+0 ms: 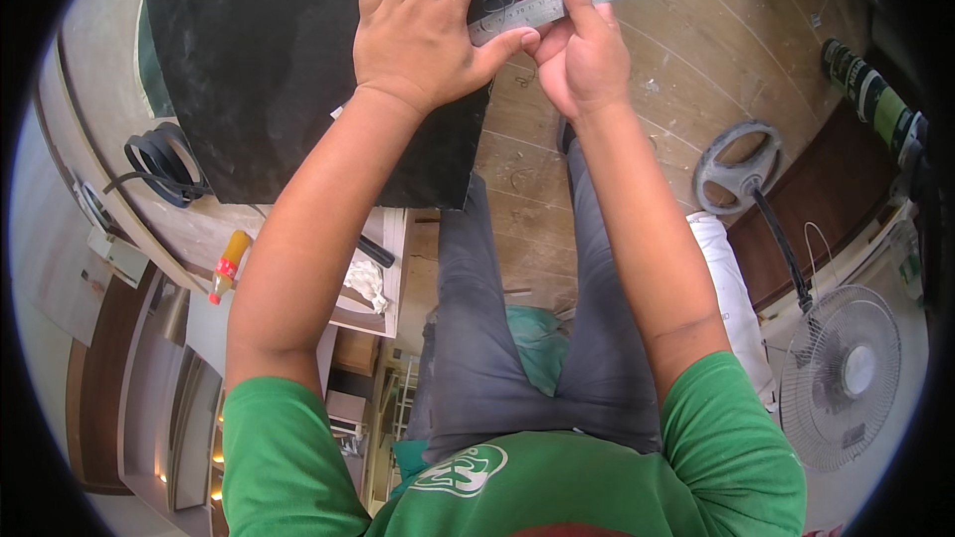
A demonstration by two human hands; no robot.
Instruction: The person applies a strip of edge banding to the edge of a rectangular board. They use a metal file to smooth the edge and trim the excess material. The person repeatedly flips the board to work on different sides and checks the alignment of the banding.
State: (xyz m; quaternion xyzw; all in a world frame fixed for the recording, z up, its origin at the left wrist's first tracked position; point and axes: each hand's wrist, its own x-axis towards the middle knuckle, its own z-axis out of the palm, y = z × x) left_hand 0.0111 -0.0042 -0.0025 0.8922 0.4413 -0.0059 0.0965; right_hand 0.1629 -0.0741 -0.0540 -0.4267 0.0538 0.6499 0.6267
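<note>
A large black sheet (259, 60) lies over the work table at the upper left. My left hand (418, 45) rests flat on it, fingers spread, with the thumb reaching toward a steel ruler. The ruler (542, 10) lies across the sheet's right edge, and its far end, wrapped in a pale tab, sticks out past that edge. Beyond the edge, my right hand (582, 55) grips the ruler between thumb and fingers. Some of the right fingers are hidden under the ruler. A thin dark loop (494, 6) shows beside the ruler.
A black coil (164, 164) and a bottle of yellow liquid (229, 267) sit on the table at left. A standing fan (844, 378) with a round base (738, 167) is at right, near a white roll (731, 308). Tiled floor (686, 70) lies beyond the sheet.
</note>
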